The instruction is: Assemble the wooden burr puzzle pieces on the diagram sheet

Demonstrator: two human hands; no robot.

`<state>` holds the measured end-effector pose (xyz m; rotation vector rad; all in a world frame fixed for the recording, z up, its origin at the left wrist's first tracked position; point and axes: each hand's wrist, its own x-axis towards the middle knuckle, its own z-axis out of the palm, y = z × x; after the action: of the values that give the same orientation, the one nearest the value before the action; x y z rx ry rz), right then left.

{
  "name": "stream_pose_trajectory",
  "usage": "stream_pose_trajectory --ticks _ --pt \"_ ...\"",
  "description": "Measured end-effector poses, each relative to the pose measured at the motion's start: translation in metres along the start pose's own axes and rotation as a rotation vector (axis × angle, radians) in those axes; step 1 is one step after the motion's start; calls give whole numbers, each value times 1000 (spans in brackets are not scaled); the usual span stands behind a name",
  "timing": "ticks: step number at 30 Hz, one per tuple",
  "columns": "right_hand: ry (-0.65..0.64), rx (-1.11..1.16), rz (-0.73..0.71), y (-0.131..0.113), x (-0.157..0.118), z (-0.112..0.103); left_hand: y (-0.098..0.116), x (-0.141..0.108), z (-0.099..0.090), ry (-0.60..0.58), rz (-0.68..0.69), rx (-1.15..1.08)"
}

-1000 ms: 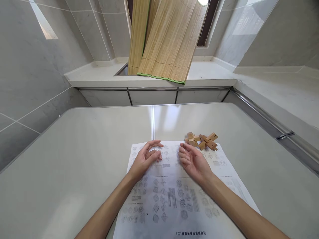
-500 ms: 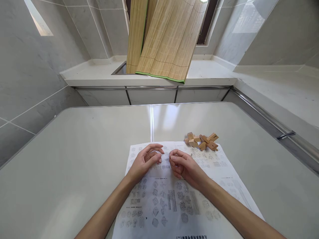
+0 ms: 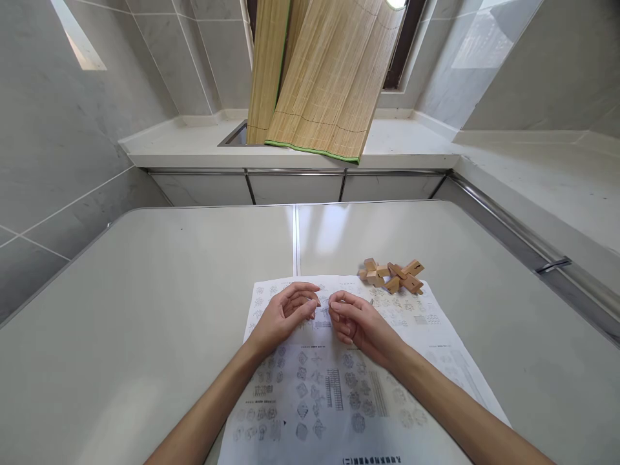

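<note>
My left hand [image 3: 289, 311] rests over the upper part of a large printed paper sheet [image 3: 387, 387], its fingers loosely curved and apart from the thumb, holding nothing. Just to its right is my right hand [image 3: 356, 321], apart from the left, with curled fingers and the thumb against the index finger. A tiny grey tip shows behind the right knuckles; whatever those fingers hold is hidden. Rows of small drawings and text blocks cover the sheet. Beyond the right hand, interlocked wooden puzzle pieces [image 3: 405, 278] sit at the sheet's far right edge, beside another wooden cluster [image 3: 372, 272].
The pale table [image 3: 121, 310] has a seam running away from me. Past its far edge are a metal rail [image 3: 295, 172] and a white ledge [image 3: 184, 145]. A bamboo blind [image 3: 329, 84] hangs over the ledge, and grey tiled walls close in both sides.
The left hand's fingers have shifted very slightly. The right hand, the sheet and the wooden pieces stay where they were.
</note>
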<state>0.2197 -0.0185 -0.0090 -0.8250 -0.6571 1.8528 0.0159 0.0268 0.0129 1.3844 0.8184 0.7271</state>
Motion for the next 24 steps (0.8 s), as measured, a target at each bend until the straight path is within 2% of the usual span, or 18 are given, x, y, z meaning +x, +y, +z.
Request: stream_pose_trajectory --ticks 24 --pt "37 8 29 -4 -2 5 1 -1 0 0 -4 -3"
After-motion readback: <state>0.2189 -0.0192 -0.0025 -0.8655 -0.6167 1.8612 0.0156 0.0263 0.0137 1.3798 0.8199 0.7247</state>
